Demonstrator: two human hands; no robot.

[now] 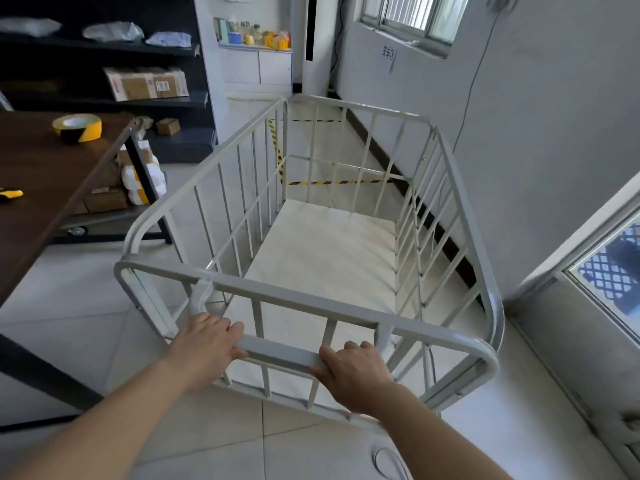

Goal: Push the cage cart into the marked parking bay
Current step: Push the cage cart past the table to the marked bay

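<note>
A grey metal cage cart (460,174) with barred sides and a pale floor panel stands in front of me, its far end toward the wall corner. Both hands hold the flat handle bar (280,355) on its near end. My left hand (204,344) grips the bar's left end, fingers curled over it. My right hand (353,370) grips its right end the same way. Beyond the cart, yellow-and-black striped tape (332,182) on the floor marks the parking bay along the right wall; the tape shows through the cart's bars.
A dark table (52,168) with a roll of yellow-black tape (78,127) stands close on the left. Black shelving (104,46) with parcels lines the back left. A grey wall (519,133) and a door frame (588,244) hem the right side. A white cabinet (258,65) sits at the back.
</note>
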